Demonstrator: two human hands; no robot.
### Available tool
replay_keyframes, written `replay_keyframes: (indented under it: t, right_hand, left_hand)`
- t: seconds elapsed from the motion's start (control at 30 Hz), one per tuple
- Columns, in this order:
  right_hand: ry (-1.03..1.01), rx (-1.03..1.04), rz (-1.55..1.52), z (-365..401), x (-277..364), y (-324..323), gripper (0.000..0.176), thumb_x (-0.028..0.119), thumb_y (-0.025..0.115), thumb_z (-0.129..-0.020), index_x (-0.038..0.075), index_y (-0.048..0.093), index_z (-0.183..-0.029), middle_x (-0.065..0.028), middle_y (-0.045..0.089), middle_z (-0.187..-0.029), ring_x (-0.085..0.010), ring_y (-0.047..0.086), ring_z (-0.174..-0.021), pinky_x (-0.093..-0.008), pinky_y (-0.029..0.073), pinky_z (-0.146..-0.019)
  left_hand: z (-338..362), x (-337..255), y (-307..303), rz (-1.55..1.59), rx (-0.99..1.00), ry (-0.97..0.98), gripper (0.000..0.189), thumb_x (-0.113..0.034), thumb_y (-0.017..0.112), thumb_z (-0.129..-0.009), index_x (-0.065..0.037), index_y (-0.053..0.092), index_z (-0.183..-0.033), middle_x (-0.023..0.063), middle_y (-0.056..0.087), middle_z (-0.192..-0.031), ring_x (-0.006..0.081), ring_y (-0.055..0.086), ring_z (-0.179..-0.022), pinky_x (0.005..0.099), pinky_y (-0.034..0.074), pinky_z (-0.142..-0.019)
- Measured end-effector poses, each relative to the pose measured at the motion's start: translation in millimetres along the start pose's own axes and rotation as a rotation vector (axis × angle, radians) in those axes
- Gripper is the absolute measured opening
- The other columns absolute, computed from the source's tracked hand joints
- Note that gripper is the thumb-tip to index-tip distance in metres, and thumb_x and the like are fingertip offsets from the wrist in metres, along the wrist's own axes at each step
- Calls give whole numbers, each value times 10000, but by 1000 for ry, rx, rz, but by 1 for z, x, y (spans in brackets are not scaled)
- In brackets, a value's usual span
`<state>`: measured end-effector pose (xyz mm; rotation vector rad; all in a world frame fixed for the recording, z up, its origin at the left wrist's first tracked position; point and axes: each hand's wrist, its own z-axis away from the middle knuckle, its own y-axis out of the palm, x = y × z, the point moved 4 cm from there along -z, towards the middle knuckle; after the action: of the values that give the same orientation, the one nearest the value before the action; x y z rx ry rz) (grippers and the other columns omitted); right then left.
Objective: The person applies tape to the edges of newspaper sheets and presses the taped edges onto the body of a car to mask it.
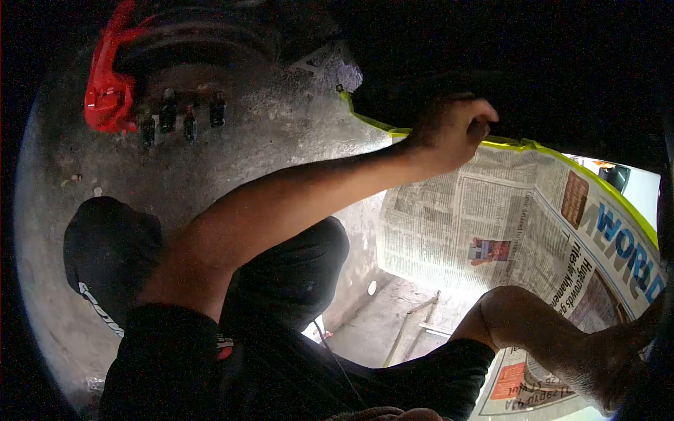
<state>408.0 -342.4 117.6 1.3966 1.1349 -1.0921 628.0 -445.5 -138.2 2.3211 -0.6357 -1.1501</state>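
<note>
My left hand [453, 133] reaches across to the edge of a dark overhanging surface. Its fingers are curled together, and what they hold, if anything, is hidden. Just by it runs a yellow-green strip of tape [523, 144] along the upper edge of a newspaper sheet [449, 210]. The sheet hangs down from that taped edge, with large blue "WORLD" lettering on its right part. At the far right, my right hand [625, 358] is in deep shadow beside the newspaper, its fingers not readable.
A red part [109, 98] stands at the upper left by a dark rounded shape. Several small dark objects [189, 123] are near it on the rough grey concrete floor [281, 144]. My bent knee [302, 266] in black cloth fills the middle. Thin bars [411, 323] lie in a lit area below.
</note>
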Motion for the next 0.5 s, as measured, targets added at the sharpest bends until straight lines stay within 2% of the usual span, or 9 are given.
replay_keyframes:
  t: [0.03, 0.13, 0.17, 0.27, 0.3, 0.4, 0.5]
  right_hand:
    - [-1, -8, 3, 2, 4, -1, 178, 199, 788, -888, 55, 691, -922, -83, 683, -859, -195, 664, -857, -366, 553, -849]
    - [10, 1, -23, 1, 1, 0, 183, 185, 784, -887, 29, 695, -926, -106, 692, -858, -222, 677, -855, -384, 565, -835]
    - [13, 5, -22, 1, 1, -2, 186, 180, 782, -887, 20, 696, -928, -113, 695, -858, -231, 681, -854, -390, 569, -830]
    - [22, 12, -38, 3, -2, -6, 193, 165, 777, -887, -5, 700, -932, -136, 704, -858, -258, 694, -852, -407, 580, -816]
    - [24, 25, -35, 3, -2, -5, 195, 161, 776, -887, -14, 702, -933, -144, 707, -858, -267, 698, -851, -413, 584, -812]
    - [27, 48, -33, 1, -1, -7, 204, 146, 771, -886, -40, 706, -937, -167, 716, -857, -294, 711, -849, -431, 595, -798]
    - [44, 86, -43, 2, 3, -11, 213, 132, 766, -886, -66, 710, -941, -190, 725, -856, -321, 723, -847, -448, 607, -784]
  left_hand:
    - [9, -14, -4, -77, 6, 22, 229, -76, 640, -949, -30, 703, -1163, 150, 714, -1039, 259, 690, -928, 413, 545, -864]
    - [29, -40, 3, -227, 9, 247, 342, -62, 648, -936, 1, 640, -1272, 158, 692, -1096, 291, 644, -1072, 437, 490, -1003]
    - [32, -37, 11, -181, 131, 177, 489, -79, 658, -938, 44, 524, -1392, 186, 649, -1239, 307, 557, -1239, 451, 418, -1096]
    - [45, -44, 24, -309, 90, 259, 560, -71, 659, -931, 54, 462, -1440, 217, 586, -1351, 326, 517, -1292, 449, 402, -1117]
    - [48, -43, 27, -357, 129, 253, 623, -72, 667, -923, 63, 407, -1472, 236, 505, -1451, 330, 471, -1350, 447, 393, -1132]
    - [46, -47, 22, -278, 151, 227, 676, -80, 681, -893, -26, 398, -1504, 234, 511, -1416, 404, 488, -1285, 510, 388, -1105]
    - [43, -52, 19, -261, 126, 263, 726, -95, 692, -891, -47, 363, -1536, 220, 457, -1476, 398, 464, -1306, 511, 374, -1115]
